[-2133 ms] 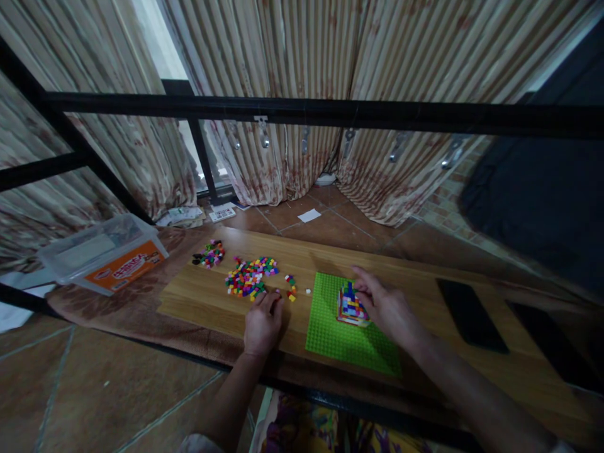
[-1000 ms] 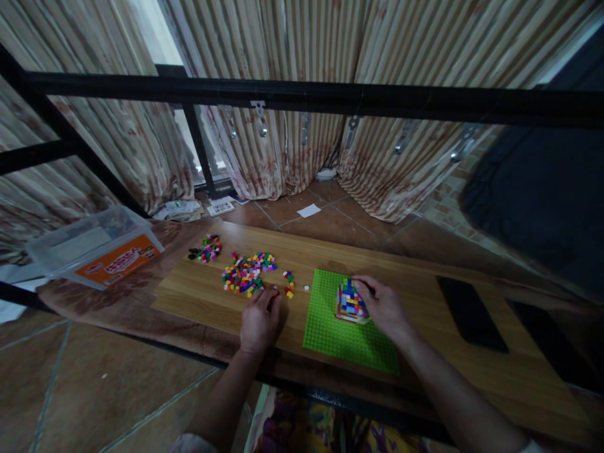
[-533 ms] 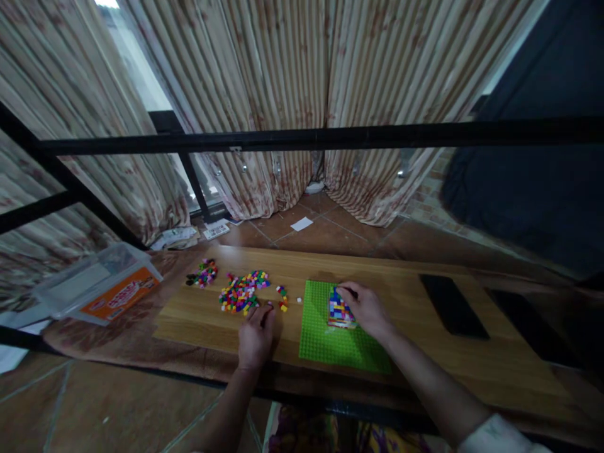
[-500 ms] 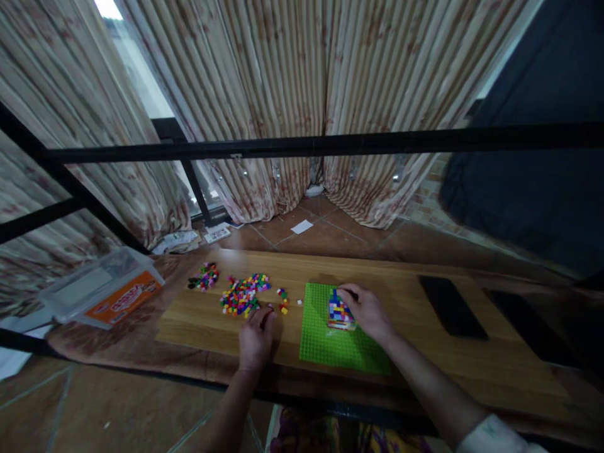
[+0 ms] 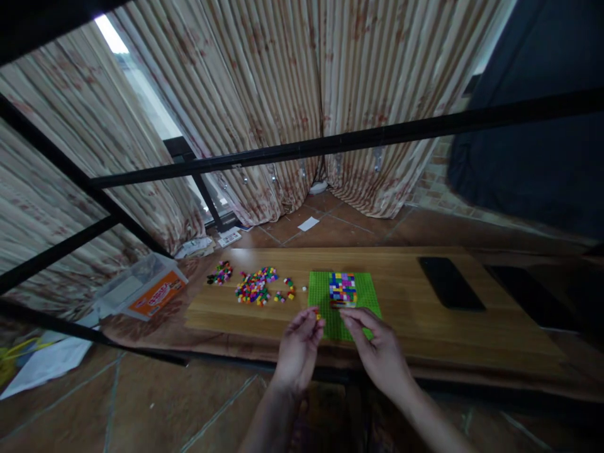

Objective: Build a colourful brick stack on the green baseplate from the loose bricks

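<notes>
A green baseplate (image 5: 365, 303) lies on a wooden board (image 5: 415, 318). A flat multi-coloured brick build (image 5: 342, 288) stands on its far part. My left hand (image 5: 298, 347) hovers over the board's near edge, its thumb and fingers pinched on a small yellowish brick (image 5: 317, 314). My right hand (image 5: 379, 349) is just right of it, fingers loosely stretched toward the left hand and holding nothing I can see. Both hands are in front of the baseplate, apart from the build. A pile of loose coloured bricks (image 5: 255, 289) lies left of the baseplate.
A smaller brick heap (image 5: 221, 273) sits further left. A clear plastic box with an orange label (image 5: 147, 290) rests off the board's left end. Two flat black objects (image 5: 450, 283) (image 5: 528, 286) lie on the right. Black metal bars (image 5: 330, 148) cross above, before curtains.
Both hands have drawn back toward me off the board. My right hand has left the build; my left hand has left the pile and holds a small brick. The camera has tilted up and back.
</notes>
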Action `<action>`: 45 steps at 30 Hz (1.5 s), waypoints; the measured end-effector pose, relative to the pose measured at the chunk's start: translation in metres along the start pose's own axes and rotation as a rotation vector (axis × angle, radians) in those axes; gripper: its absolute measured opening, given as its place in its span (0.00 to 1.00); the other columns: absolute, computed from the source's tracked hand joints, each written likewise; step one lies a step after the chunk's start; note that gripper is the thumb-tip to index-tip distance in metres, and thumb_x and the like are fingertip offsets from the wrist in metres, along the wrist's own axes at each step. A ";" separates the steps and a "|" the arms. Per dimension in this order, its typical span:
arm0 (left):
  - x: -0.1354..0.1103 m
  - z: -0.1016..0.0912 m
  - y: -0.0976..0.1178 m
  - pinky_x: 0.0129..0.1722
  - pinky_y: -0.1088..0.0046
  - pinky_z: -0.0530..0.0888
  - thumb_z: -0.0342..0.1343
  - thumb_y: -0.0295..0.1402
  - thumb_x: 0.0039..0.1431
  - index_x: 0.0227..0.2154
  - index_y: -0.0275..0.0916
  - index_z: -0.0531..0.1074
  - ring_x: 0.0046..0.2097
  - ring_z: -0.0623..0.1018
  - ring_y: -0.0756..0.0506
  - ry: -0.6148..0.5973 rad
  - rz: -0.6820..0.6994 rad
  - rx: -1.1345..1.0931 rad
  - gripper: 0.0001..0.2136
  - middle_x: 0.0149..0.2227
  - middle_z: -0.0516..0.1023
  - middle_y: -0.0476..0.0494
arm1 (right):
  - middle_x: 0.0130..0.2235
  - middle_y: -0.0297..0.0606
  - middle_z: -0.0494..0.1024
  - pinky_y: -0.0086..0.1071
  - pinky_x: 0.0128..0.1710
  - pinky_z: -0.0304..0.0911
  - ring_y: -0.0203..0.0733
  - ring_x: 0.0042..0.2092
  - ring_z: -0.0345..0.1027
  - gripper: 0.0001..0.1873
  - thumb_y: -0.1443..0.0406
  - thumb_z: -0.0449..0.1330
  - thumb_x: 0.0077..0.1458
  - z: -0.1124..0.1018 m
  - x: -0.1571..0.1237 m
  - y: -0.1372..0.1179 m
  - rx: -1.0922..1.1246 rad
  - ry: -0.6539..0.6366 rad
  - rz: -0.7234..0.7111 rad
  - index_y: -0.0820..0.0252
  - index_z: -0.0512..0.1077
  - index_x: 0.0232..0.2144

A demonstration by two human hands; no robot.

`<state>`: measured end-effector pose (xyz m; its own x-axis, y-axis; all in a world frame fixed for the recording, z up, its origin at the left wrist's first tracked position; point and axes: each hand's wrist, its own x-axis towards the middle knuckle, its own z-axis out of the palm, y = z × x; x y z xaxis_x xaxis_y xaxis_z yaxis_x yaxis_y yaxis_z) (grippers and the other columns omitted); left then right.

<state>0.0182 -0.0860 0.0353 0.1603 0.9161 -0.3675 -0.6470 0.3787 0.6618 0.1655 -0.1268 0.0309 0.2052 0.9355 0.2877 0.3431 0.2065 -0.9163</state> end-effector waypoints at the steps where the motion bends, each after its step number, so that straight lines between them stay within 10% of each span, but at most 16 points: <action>1: -0.006 0.007 -0.003 0.32 0.84 0.73 0.69 0.26 0.41 0.32 0.34 0.78 0.31 0.77 0.55 -0.035 -0.008 -0.004 0.12 0.30 0.77 0.47 | 0.45 0.38 0.76 0.33 0.48 0.63 0.40 0.47 0.70 0.13 0.59 0.53 0.61 0.001 -0.004 -0.004 0.007 -0.007 0.001 0.53 0.73 0.44; 21: -0.033 0.025 -0.025 0.31 0.76 0.75 0.66 0.35 0.46 0.34 0.34 0.77 0.31 0.78 0.50 -0.088 0.119 0.323 0.13 0.30 0.79 0.43 | 0.36 0.38 0.78 0.34 0.39 0.68 0.40 0.38 0.72 0.11 0.56 0.62 0.53 0.003 -0.017 -0.012 0.271 0.125 0.169 0.56 0.76 0.34; 33: 0.072 -0.077 0.027 0.42 0.67 0.73 0.53 0.29 0.54 0.33 0.40 0.77 0.38 0.78 0.44 0.210 0.726 1.321 0.08 0.35 0.79 0.42 | 0.29 0.38 0.80 0.36 0.31 0.71 0.42 0.30 0.73 0.18 0.55 0.70 0.38 -0.047 0.030 0.038 0.287 0.302 0.314 0.58 0.78 0.31; 45: 0.106 -0.093 0.032 0.40 0.70 0.74 0.51 0.32 0.59 0.46 0.37 0.71 0.39 0.78 0.45 0.069 0.842 1.425 0.13 0.38 0.77 0.41 | 0.37 0.40 0.79 0.37 0.39 0.70 0.42 0.37 0.75 0.14 0.56 0.59 0.53 -0.032 0.079 0.039 0.026 0.076 0.069 0.58 0.78 0.35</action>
<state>-0.0549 0.0114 -0.0429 0.0854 0.9210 0.3801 0.6352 -0.3442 0.6914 0.2247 -0.0542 0.0272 0.2965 0.9235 0.2433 0.3019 0.1510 -0.9413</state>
